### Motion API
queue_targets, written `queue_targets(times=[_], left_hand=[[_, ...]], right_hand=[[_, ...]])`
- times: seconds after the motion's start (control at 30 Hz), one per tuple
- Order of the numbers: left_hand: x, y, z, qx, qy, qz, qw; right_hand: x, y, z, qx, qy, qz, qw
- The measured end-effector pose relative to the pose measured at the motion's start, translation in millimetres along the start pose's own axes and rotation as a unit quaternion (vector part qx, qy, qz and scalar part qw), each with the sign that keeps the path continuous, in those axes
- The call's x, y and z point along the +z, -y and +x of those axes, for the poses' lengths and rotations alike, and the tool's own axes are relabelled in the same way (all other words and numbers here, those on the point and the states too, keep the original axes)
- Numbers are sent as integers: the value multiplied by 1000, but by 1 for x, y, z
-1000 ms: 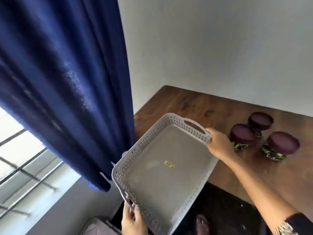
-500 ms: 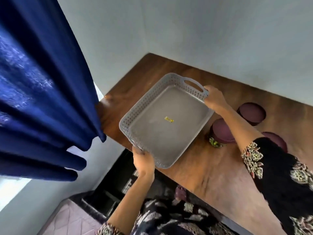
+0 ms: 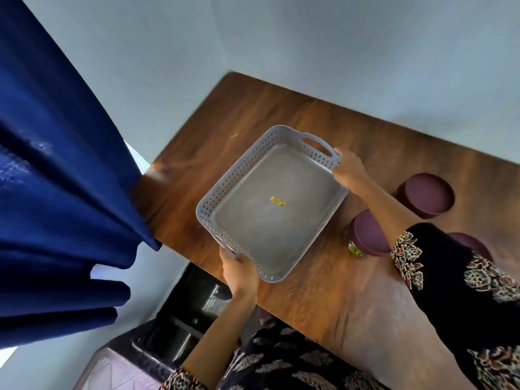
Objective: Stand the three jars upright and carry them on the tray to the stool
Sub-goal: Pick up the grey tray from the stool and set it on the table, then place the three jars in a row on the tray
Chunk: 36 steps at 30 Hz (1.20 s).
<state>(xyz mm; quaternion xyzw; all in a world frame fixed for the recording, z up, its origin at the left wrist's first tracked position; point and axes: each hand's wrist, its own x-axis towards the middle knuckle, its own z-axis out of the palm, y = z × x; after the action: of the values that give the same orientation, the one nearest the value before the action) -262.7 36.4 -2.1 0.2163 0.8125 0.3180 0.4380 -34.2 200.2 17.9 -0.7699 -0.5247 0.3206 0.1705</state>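
Note:
A grey perforated tray (image 3: 236, 175) with handles sits low over the left part of the wooden table (image 3: 323, 299). My left hand (image 3: 239, 270) grips its near end and my right hand (image 3: 349, 171) grips its far right corner. Only a small yellow sticker lies inside. To the right, three jars with maroon lids stand upright on the table: one far (image 3: 426, 194), one near the tray (image 3: 368, 235), and one (image 3: 470, 243) mostly hidden behind my right sleeve.
A dark blue curtain (image 3: 56, 192) hangs at the left, close to the table's left corner. Pale walls meet behind the table. Below the table's near edge is a dark shelf or rack (image 3: 185, 319).
The view has swung from the curtain and window towards the table. The tray, held in both hands, has moved over the tabletop beside the jars.

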Motion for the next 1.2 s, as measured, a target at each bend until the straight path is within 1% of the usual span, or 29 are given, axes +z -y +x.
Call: queue_targets(times=[0.07,0.2,0.23,0.27,0.3,0.33,0.37,0.4,0.43,0.47,0.5,0.53,0.57,0.6,0.63,0.67,0.77,0.9,0.97,1.03,1.1,1.13,1.2], left_hand=[[2,5,1,23,11,23,999],[-2,6,0,18,38,9,999],[-3,5,1,7,21,4,1000],[-4,2,2,-2,-13,11,1000],[-5,-3,-2,11,-51,30,998],[-4,-8,-7,58,-84,55,993],[-5,-13,-12,140,-103,80,982],[-4,-19,-19,237,-93,103,962],[-1,-27,-27,320,-52,117,939],[5,-32,-34,375,17,121,919],[13,-38,-41,389,111,123,906],[23,-45,-47,371,208,119,897],[36,-49,-53,336,285,126,889],[51,-50,-57,300,346,135,879],[65,-51,-64,265,385,151,871],[78,-51,-70,233,408,161,868],[99,-55,-86,173,418,188,872],[111,-57,-91,144,397,190,886],[114,-56,-91,132,402,194,885],[117,-57,-91,108,409,198,884],[120,-58,-92,94,411,194,886],[121,-59,-93,91,410,192,887],[122,-60,-95,83,411,193,887]], right_hand=[[4,-3,2,6,-4,-2,1000],[7,-6,5,16,3,-14,1000],[6,-5,4,20,3,-31,999],[2,-4,1,19,-1,-51,998],[-5,-3,-2,11,-13,-65,998],[-15,-3,-7,-4,-27,-65,998],[-25,-3,-14,-25,-39,-52,998],[-38,-4,-23,-44,-43,-34,997],[-51,-7,-34,-57,-34,-20,998],[-62,-9,-48,-61,-10,-14,998],[-71,-14,-63,-58,19,-12,998],[-77,-21,-77,-51,48,-15,997],[-79,-29,-90,-43,68,-22,996],[-77,-39,-100,-36,80,-33,996],[-74,-49,-107,-28,83,-40,995],[-69,-58,-113,-13,82,-39,996],[-57,-73,-126,55,58,-7,997],[-44,-79,-131,78,23,21,996],[-40,-80,-132,99,10,77,992],[-38,-80,-134,148,-2,177,973],[-37,-75,-135,207,0,274,939],[-36,-73,-135,225,-1,299,927],[-36,-70,-135,240,-9,317,918]])
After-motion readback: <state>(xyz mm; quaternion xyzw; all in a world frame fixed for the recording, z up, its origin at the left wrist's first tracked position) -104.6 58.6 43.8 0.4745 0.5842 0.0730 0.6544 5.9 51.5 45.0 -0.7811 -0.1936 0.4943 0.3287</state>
